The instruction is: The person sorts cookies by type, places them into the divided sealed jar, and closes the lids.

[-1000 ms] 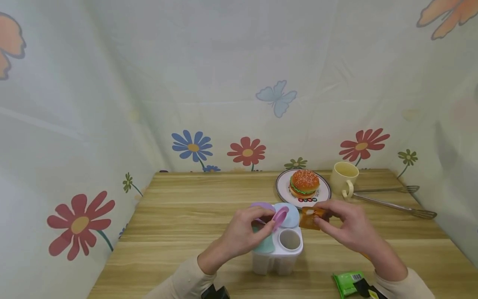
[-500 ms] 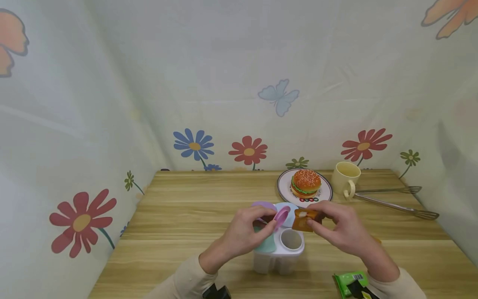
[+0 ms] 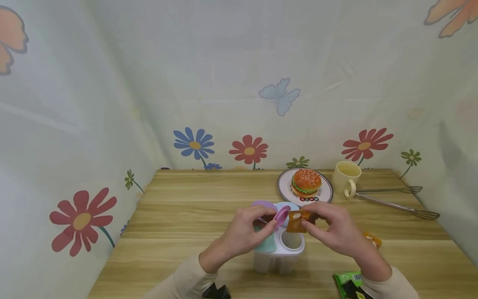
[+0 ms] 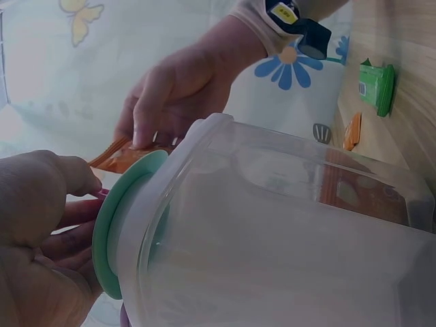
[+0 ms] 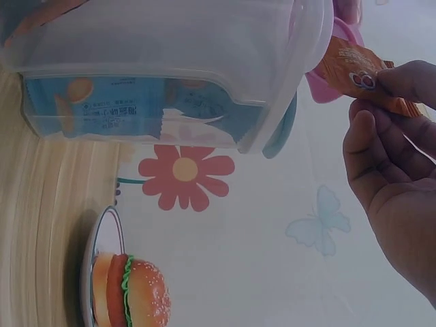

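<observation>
A clear-walled container (image 3: pixel 276 262) with a white top and several round compartments stands on the table. My left hand (image 3: pixel 242 232) pinches a pink lid (image 3: pixel 281 217), tilted up above the container top. Between the thumb and fingers of my right hand (image 3: pixel 336 230) is a small orange snack packet (image 3: pixel 295 222), right over the uncovered compartment (image 3: pixel 292 241). Purple (image 3: pixel 263 204), blue (image 3: pixel 286 206) and green (image 3: pixel 267 244) lids cover other compartments. Through the walls, the left wrist view shows an orange packet (image 4: pixel 364 194) inside, and the right wrist view blue packets (image 5: pixel 102 105).
Behind the container is a plate (image 3: pixel 285 194) with a burger (image 3: pixel 306 182). A yellow mug (image 3: pixel 346 174) and two long metal utensils (image 3: pixel 403 207) lie to its right. Another orange packet (image 3: pixel 373 240) and a green packet (image 3: pixel 347 279) are near my right forearm.
My right hand has moved left with the orange packet, from beside the container to over the uncovered compartment. My left hand keeps the pink lid in nearly the same place.
</observation>
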Demonstrator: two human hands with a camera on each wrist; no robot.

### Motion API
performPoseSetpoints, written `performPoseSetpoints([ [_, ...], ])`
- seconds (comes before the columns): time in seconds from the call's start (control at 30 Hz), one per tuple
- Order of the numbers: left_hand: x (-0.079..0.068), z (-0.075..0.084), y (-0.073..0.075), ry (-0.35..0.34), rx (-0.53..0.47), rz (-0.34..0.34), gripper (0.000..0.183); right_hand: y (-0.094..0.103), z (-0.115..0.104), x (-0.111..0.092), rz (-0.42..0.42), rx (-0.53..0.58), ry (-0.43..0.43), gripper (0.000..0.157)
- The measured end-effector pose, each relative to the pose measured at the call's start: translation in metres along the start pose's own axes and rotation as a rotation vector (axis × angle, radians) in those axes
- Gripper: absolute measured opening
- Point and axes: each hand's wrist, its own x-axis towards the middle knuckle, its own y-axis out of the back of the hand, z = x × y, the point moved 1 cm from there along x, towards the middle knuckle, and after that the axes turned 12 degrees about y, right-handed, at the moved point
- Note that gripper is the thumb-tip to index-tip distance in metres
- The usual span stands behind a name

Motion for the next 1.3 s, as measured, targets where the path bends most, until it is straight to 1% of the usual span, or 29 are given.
performPoseSetpoints([
  [0.1, 0.000, 0.001, 0.000, 0.008, -0.002, -0.006, 0.020, -0.002, 0.000, 0.001, 0.005, 0.016, 0.014, 0.033],
  [0.33, 0.000, 0.001, 0.000, 0.011, 0.001, -0.007, 0.020, -0.004, -0.003, 0.004, -0.015, 0.044, 0.011, 0.032],
  [0.5, -0.001, 0.001, 0.001, 0.016, 0.004, -0.007, 0.020, -0.008, -0.002, 0.003, -0.010, 0.055, 0.049, 0.033],
  [0.6, -0.001, 0.001, 0.001, 0.013, 0.003, -0.003, 0.020, -0.010, -0.002, 0.004, -0.015, 0.056, 0.057, 0.032],
  [0.77, -0.001, 0.001, 0.000, -0.001, 0.004, 0.002, 0.019, -0.011, -0.003, 0.003, -0.029, 0.056, 0.015, 0.030],
  [1.0, -0.001, 0.000, 0.000, -0.015, 0.013, 0.008, 0.019, -0.013, -0.003, 0.002, -0.027, 0.038, 0.020, 0.029],
  [1.2, -0.001, 0.000, 0.000, -0.026, 0.029, 0.004, 0.020, -0.014, -0.003, -0.001, -0.043, 0.045, -0.006, 0.029],
  [1.3, 0.000, 0.000, 0.000, -0.027, 0.036, 0.005, 0.020, -0.015, -0.002, -0.002, -0.042, 0.050, 0.004, 0.028],
])
